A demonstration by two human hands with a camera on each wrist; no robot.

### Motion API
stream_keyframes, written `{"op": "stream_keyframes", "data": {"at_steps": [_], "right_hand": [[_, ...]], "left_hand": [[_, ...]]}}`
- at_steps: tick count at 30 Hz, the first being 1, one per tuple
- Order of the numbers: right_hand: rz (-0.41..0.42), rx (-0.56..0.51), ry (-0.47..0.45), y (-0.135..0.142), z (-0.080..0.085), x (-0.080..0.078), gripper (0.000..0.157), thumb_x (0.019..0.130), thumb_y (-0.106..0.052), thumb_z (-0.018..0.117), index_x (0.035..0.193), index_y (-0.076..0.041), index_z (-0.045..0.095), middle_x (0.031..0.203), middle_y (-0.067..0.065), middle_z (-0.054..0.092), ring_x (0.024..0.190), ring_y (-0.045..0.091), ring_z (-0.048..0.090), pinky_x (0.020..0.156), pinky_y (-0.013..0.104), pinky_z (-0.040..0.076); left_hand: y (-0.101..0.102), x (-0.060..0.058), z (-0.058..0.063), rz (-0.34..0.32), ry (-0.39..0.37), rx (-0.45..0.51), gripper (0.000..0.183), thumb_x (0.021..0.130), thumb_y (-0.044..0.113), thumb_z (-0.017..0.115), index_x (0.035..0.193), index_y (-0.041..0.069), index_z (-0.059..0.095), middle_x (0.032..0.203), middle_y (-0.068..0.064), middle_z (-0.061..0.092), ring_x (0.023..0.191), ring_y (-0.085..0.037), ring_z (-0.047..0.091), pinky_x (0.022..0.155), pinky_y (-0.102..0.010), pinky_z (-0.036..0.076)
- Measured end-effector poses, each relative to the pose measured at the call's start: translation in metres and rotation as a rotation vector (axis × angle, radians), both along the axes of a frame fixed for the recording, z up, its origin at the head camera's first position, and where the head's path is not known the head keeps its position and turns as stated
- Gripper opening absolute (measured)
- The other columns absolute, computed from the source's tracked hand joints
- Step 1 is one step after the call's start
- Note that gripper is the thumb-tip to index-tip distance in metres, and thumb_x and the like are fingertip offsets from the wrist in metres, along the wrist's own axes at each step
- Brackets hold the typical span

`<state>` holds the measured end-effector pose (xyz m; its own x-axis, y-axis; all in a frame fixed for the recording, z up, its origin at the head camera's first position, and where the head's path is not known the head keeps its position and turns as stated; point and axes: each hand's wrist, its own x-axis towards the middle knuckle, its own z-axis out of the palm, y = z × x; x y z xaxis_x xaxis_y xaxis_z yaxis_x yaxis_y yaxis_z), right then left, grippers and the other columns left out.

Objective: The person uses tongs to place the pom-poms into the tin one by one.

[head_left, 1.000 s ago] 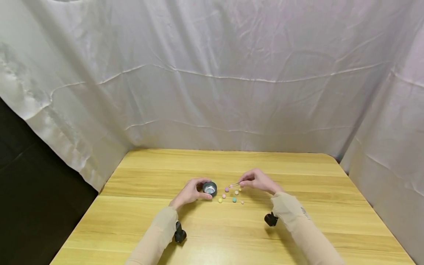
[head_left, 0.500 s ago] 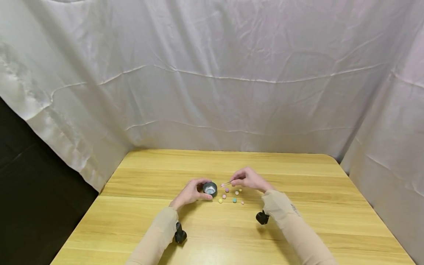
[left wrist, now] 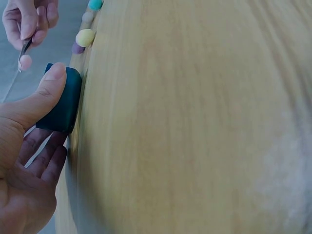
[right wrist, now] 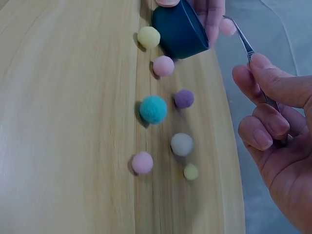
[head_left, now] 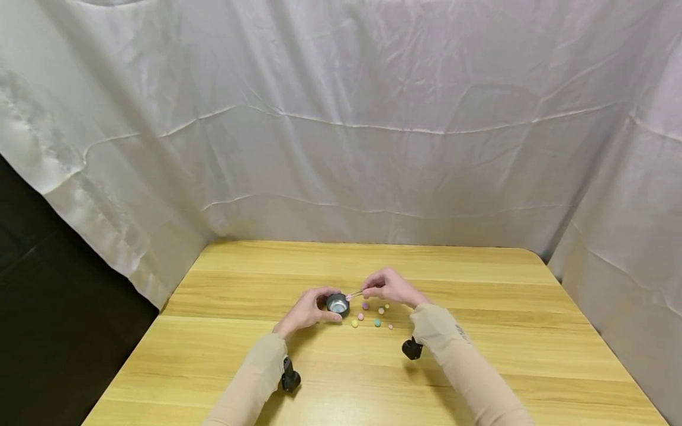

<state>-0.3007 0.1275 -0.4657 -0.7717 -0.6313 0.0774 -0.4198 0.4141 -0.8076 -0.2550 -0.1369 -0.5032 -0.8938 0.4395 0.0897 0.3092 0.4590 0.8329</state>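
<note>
Pink pompom (right wrist: 227, 27): hanging at the tips of metal tweezers (right wrist: 247, 48), beyond the right fingertips (right wrist: 261, 62) and near the dark bowl (right wrist: 178, 29).
Right hand (head_left: 393, 288): pinching the tweezers between thumb and fingers.
Left hand (head_left: 303, 312): gripping the bowl, thumb one side, fingers opposite.
Loose pompoms (right wrist: 153, 109): lying on the wooden table (head_left: 351, 367).

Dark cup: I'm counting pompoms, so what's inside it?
Inside the dark cup, the head view shows a silvery lining and a bluish patch too small to identify. In both wrist views, its wall hides the interior.
</note>
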Motion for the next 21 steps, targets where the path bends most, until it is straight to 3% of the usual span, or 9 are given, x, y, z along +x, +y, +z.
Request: {"op": "stream_keyframes", "data": {"at_steps": [5, 16, 21], "right_hand": [[0.0, 0.013, 0.018, -0.005, -0.003, -0.002, 0.013, 0.092, -0.009, 0.073, 0.1, 0.001, 0.077, 0.096, 0.016, 0.078, 0.082, 0.006, 0.069, 0.077, 0.02, 0.053], [0.001, 0.004, -0.031, -0.011, -0.005, -0.003, 0.014, 0.094, -0.008, 0.07, 0.101, 0.002, 0.076, 0.101, 0.022, 0.076, 0.086, 0.012, 0.072, 0.076, 0.02, 0.054], [-0.002, 0.006, -0.022, -0.012, -0.004, -0.003, 0.015, 0.094, -0.009, 0.07, 0.102, 0.002, 0.076, 0.099, 0.019, 0.077, 0.087, 0.013, 0.073, 0.077, 0.022, 0.056]], "left_hand": [[0.001, 0.001, 0.001, 0.003, -0.005, 0.004, 0.063, 0.08, 0.015, 0.086, 0.135, 0.0, 0.06, 0.132, -0.019, 0.066, 0.119, -0.031, 0.062, 0.104, -0.05, 0.049], [0.001, 0.001, 0.002, 0.008, -0.01, 0.002, 0.063, 0.08, 0.015, 0.086, 0.135, 0.001, 0.06, 0.132, -0.019, 0.065, 0.12, -0.032, 0.062, 0.105, -0.051, 0.048], [0.001, 0.001, 0.002, 0.005, -0.003, 0.002, 0.063, 0.08, 0.015, 0.085, 0.135, 0.0, 0.06, 0.133, -0.019, 0.065, 0.12, -0.032, 0.062, 0.105, -0.051, 0.048]]}}
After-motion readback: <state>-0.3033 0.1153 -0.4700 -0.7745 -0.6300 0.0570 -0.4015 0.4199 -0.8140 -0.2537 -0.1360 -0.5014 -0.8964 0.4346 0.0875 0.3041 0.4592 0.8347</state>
